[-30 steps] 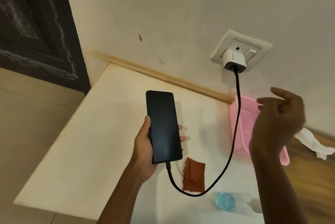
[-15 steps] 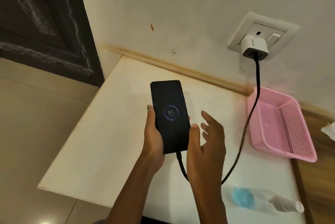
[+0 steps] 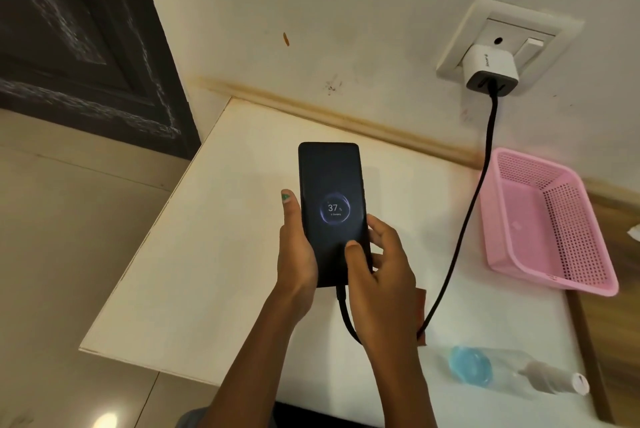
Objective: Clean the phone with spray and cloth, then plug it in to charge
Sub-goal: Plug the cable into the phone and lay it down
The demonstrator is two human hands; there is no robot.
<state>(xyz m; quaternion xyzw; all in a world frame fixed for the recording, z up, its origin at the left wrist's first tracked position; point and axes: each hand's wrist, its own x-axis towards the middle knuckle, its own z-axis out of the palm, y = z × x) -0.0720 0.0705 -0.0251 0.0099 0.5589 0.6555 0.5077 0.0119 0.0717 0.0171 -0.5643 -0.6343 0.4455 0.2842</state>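
Head view: above the bench's [image 3: 214, 282] middle, the left hand [image 3: 298, 251] grips the charging phone [image 3: 332, 199], long axis toward the wall, the right hand [image 3: 381, 275] pinching its lower right edge.

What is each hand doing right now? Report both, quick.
Left hand: holding the phone along its left edge.
Right hand: gripping the phone's lower right, thumb on the screen.
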